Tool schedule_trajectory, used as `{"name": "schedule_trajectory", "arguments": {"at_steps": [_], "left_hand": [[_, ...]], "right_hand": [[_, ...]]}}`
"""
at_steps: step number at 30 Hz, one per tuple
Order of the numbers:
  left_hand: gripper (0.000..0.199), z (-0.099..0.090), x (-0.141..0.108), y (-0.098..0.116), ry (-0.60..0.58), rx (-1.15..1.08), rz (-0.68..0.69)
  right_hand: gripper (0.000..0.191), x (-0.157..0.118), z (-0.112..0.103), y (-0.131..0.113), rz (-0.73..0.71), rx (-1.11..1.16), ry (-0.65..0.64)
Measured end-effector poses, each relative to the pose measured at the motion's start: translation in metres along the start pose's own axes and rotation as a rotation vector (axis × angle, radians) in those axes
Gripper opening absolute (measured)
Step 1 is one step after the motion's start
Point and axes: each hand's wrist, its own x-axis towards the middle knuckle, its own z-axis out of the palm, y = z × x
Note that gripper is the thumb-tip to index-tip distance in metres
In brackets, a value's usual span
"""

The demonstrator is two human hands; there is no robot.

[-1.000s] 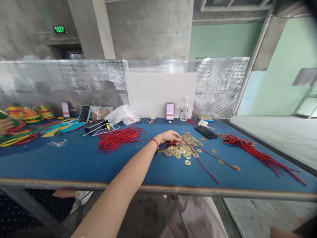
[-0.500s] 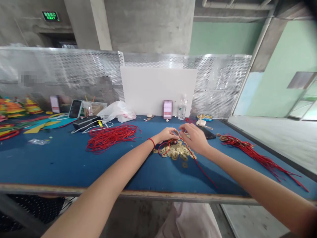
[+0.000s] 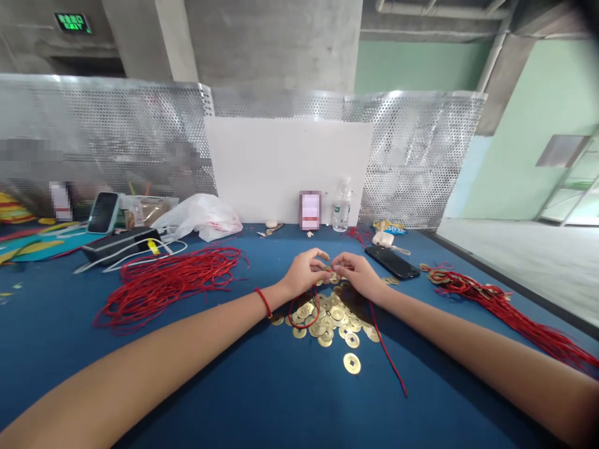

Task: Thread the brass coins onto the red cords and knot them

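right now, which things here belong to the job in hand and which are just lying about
Seemingly part of the job:
trailing red cord
square-holed coins
red cord heap, left
red cords with coins, right

Apparently just lying about:
black smartphone
clear plastic bottle
white plastic bag
blue-and-yellow wrapper

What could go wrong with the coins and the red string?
A loop of the red string crosses the loose coins, so a tug might drag some. The left hand and right hand are close to these coins, so a slip could scatter them. The black phone near the right hand might get bumped.
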Motion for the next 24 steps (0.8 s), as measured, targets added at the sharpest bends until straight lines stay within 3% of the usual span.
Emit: {"name": "schedule_trajectory", "arguments": {"at_steps": [4,10,13,18,20,24], "left_hand": [[0.033,0.001,0.005,-0.003,0.015,-0.026,-0.045],[0.019,0.001,0.009,-0.002,0.126,0.041,0.03],[0.014,0.001,0.01,0.0,0.113,0.025,0.034],[0.008,0.002,0.015,-0.002,0.086,0.001,-0.019],[0.007,0.002,0.017,-0.004,0.092,-0.02,-0.023],[0.007,0.003,0.017,-0.004,0.074,-0.06,-0.012]], "right_hand": [[0.016,0.005,-0.006,0.002,0.061,0.02,0.026],[0.022,0.011,-0.006,0.006,0.172,0.059,0.013],[0.02,0.015,-0.012,0.012,0.179,-0.047,-0.094],[0.03,0.021,-0.027,0.013,0.212,-0.12,-0.418],[0.026,0.021,-0.029,0.01,0.179,-0.197,-0.448],[0.014,0.023,-0.027,0.007,0.107,-0.296,-0.374]]}}
